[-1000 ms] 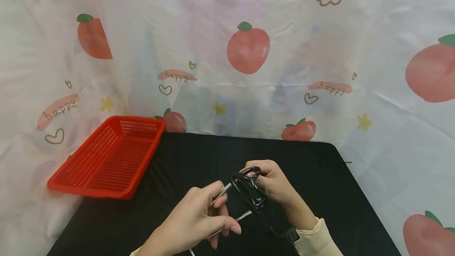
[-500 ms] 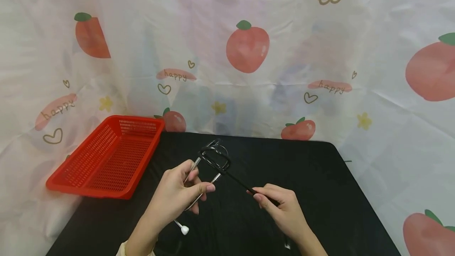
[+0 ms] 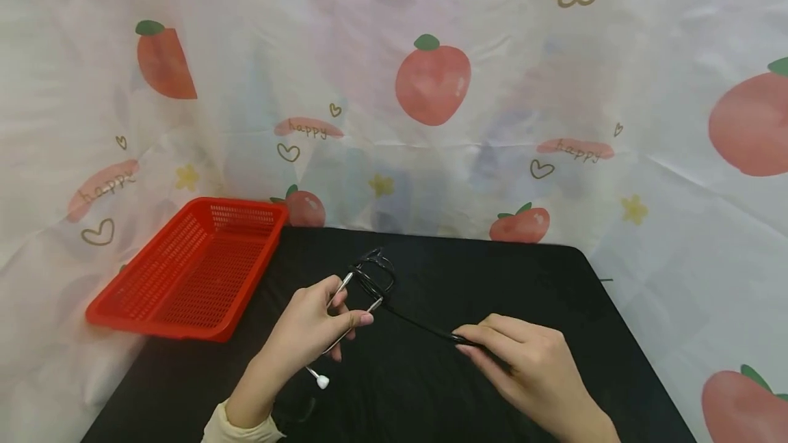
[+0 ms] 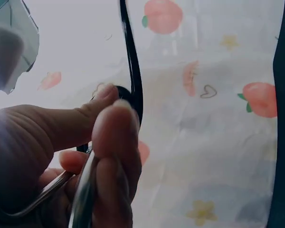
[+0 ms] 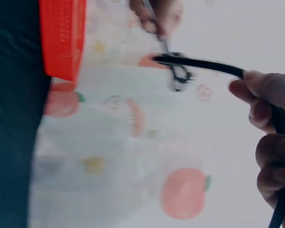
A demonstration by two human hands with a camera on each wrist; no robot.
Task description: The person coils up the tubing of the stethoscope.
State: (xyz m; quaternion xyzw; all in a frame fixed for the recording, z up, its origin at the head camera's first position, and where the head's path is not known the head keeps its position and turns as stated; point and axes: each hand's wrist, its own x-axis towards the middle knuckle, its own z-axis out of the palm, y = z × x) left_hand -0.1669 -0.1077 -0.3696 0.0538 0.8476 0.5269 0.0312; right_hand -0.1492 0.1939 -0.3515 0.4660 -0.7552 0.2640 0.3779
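A stethoscope (image 3: pixel 418 325) spans both hands over the table. Its metal ear tubes (image 3: pixel 347 282) are gripped in my left hand (image 3: pixel 308 325), thumb on one side and fingers on the other. A white ear tip (image 3: pixel 323 381) sticks out below that hand. Loops of black tubing (image 3: pixel 374 280) wrap around the tubes' far ends. My right hand (image 3: pixel 532 364) pinches the tubing between thumb and fingertips, and a stretch runs taut to the loops. In the right wrist view, more tubing (image 5: pixel 279 213) passes down through the curled fingers. The chest piece is not visible.
A red perforated plastic basket (image 3: pixel 237 292) stands at the table's left side. Black cloth (image 3: pixel 492 279) covers the table. A white curtain (image 3: pixel 369 74) printed with fruit hangs behind and at both sides.
The right hand has pulled away from the loops to the right and nearer the body, drawing tubing out straight. The left hand has shifted left and forward with the ear tubes.
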